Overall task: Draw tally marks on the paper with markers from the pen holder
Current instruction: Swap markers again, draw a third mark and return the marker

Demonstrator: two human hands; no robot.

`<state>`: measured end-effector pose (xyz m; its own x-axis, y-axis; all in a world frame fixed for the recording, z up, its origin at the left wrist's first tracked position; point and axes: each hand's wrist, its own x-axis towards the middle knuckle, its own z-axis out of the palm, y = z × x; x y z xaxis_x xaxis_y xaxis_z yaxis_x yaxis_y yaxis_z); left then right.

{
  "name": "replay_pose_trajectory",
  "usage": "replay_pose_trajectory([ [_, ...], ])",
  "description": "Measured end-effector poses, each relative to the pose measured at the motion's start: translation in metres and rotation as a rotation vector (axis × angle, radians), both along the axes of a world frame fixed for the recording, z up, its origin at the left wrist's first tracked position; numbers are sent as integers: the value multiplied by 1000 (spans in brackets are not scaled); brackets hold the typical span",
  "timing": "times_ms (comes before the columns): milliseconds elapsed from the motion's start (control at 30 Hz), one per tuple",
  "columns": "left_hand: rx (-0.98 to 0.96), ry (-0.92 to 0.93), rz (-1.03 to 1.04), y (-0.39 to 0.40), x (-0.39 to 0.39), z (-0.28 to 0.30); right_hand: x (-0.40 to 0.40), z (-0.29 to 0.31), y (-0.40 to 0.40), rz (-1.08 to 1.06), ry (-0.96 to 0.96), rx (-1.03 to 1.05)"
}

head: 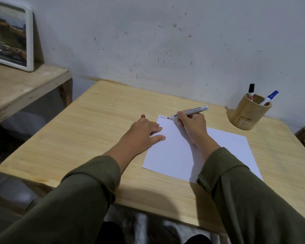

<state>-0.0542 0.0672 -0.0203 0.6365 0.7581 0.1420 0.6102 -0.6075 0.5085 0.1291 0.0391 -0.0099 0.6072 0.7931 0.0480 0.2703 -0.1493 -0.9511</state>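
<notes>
Two olive sleeves (81, 199) are seen nearest. The paper (173, 155) is pinned to the wooden table (77, 131) by the flat, open left hand (144, 132) at its left edge. A red marker (188, 111) is gripped in the right hand (194, 125), tip at the tally marks (163, 117). Farther right, two capped markers are held in the pen holder (243, 115).

Red-tipped marker (190, 111) on marked paper (174, 152)
</notes>
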Motion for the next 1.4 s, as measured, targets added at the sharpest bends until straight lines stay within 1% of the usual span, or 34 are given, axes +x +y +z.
replay_pose_trajectory([
  [267,29,-36,-7,-1,-1,-1,0,1,0,-2,13,6],
  [400,20,-47,-9,-1,-1,-1,2,2,0,-63,123,40],
  [567,45,-45,-7,1,-1,-3,-1,11,-4,-90,244,88],
  [667,120,-80,-20,1,-1,-5,-3,18,-8,-115,355,132],
  [733,141,-194,14,-2,-3,-6,-5,24,-11,-107,450,163],
  [767,210,-249,44,-2,-3,-7,-7,27,-13,-90,501,177],
  [833,414,-304,145,1,-3,-8,-9,33,-16,-43,576,197],
  [867,444,-325,220,2,-4,-6,-10,35,-18,-17,608,208],
  [900,422,-331,295,4,-5,-4,-12,37,-19,8,637,219],
  [1000,205,-282,398,12,-6,-1,-16,41,-25,60,680,231],
  [1133,29,-241,359,22,-1,1,-20,45,-30,95,697,236],
  [1233,-49,-277,358,26,3,3,-20,50,-34,99,697,236],
  [1267,-86,-329,359,24,4,5,-20,52,-35,105,694,237],
  [1300,-144,-421,363,21,7,9,-19,54,-36,111,690,238],
  [1400,-366,-786,396,8,18,33,-17,65,-41,121,675,251],
])
